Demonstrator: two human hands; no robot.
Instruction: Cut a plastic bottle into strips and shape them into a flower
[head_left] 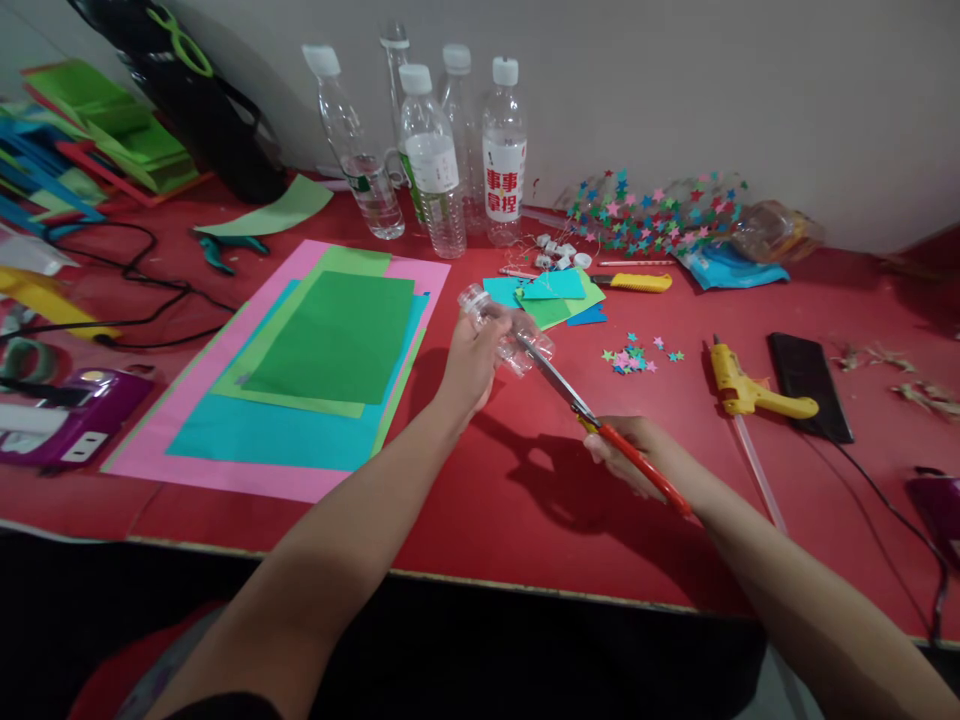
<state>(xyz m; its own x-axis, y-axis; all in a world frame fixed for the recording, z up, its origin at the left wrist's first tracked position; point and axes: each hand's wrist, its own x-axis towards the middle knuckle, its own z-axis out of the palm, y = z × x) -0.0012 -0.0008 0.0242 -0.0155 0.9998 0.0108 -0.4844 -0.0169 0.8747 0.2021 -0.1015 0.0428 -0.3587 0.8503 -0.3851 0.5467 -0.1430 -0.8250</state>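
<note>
Near the middle of the red table, my left hand [474,362] is wrapped round a clear plastic bottle piece [534,346], its neck pointing up and to the left. My right hand [637,450] grips a pair of scissors [559,382] with red handles, partly hidden by the fingers. The metal blades reach up and left to the plastic piece, and their tips overlap it. Whether the plastic lies between the blades I cannot tell. Just behind the piece are small cut papers [555,285] in blue and green.
Left of my hands lie stacked coloured sheets [330,340]. Several bottles [435,170] stand against the wall. A yellow cutter [637,283], star confetti [636,358], a yellow glue gun [750,385] and a black phone [810,385] lie to the right. Cables [150,270] cross the left side.
</note>
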